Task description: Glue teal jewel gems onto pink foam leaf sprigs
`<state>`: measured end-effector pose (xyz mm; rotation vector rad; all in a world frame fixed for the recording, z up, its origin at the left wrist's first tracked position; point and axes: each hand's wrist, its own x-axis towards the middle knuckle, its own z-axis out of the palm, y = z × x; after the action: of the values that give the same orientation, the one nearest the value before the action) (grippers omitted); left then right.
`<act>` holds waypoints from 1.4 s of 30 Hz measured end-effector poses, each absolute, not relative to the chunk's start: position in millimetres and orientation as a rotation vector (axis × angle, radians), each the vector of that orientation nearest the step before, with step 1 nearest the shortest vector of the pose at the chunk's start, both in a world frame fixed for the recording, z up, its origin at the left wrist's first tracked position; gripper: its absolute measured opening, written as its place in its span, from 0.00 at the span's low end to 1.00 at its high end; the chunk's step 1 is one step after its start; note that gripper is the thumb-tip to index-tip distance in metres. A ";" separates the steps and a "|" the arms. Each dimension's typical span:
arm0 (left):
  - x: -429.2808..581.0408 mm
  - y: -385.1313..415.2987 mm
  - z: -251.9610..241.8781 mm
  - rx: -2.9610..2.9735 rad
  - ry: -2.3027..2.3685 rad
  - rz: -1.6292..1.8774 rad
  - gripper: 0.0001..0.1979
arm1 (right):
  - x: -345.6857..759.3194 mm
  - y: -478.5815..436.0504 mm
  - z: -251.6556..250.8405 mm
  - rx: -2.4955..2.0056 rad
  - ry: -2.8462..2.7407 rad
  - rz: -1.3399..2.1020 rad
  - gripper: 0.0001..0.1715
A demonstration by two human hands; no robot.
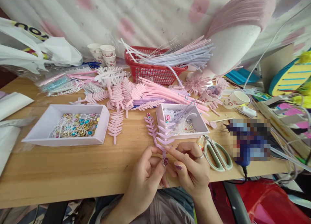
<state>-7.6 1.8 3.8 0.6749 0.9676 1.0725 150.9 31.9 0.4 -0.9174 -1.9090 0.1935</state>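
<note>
Pink sprigs (pixel 162 135), two, pinched by left hand (pixel 145 175) and right hand (pixel 191 170).

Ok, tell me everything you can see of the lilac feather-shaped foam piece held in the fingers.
The lilac feather-shaped foam piece is a thin, flat-looking stem with pointed barbs down both sides and a pink gem near its tip. It points away from the person, above the wooden table, its tip by the small white tray. The left hand and right hand pinch its base between fingertips.
</note>
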 end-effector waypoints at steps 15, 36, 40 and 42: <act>-7.9 1.9 -6.7 0.800 0.946 1.097 0.17 | 152.7 32.7 1.8 -0.936 -1.952 0.228 0.32; -5.3 0.8 -2.0 0.752 1.034 1.100 0.19 | 147.2 25.4 2.9 -0.955 -1.258 0.605 0.17; -5.0 2.2 -2.8 0.756 1.021 1.128 0.20 | 145.7 29.3 15.5 -0.926 -1.138 0.788 0.24; -4.4 2.8 -1.2 0.737 1.031 1.135 0.19 | 146.0 30.2 16.6 -0.903 -1.101 0.832 0.27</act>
<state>-4.4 2.8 -1.2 0.7366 1.0312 1.1353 146.0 30.2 16.6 -0.9027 -1.1012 0.8324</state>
